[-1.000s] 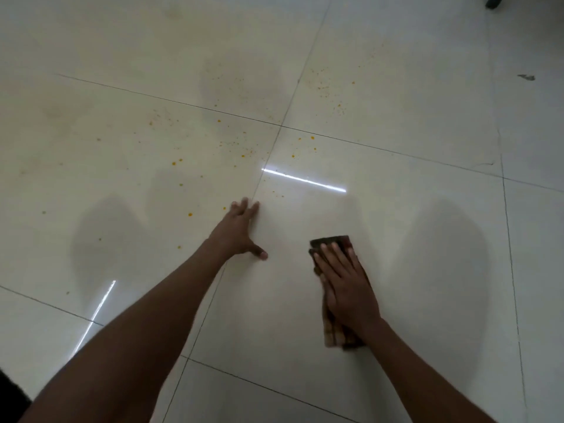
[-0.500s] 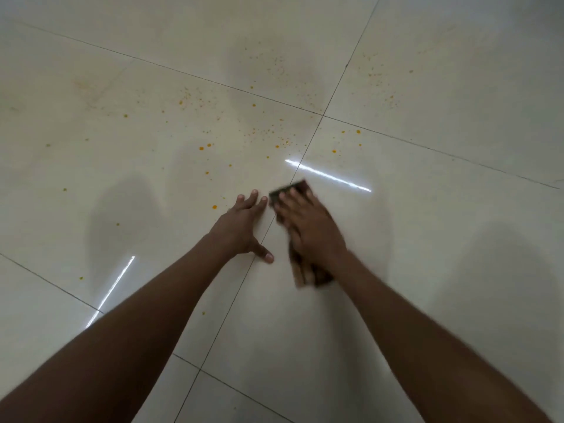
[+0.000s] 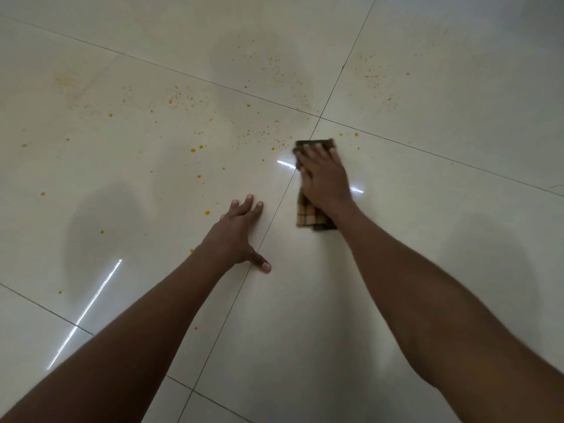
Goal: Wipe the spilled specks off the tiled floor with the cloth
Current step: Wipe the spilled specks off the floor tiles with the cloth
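The right hand [image 3: 325, 178] is lying flat, fingers spread, pressing the folded brown checked cloth [image 3: 311, 215] onto the shiny cream tiled floor [image 3: 427, 209], right by where four tiles are meeting. The left hand [image 3: 236, 236] is resting open on the floor, holding nothing. Lots of little orange specks [image 3: 195, 149] are waiting to the left and farther away, maybe some faint smears too. Most wiping is left.

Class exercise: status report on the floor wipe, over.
Right hand flat on the cloth, pressing it to the tiled floor. Left hand open, braced on the tile. Orange specks remain left and beyond. Nothing in the way.
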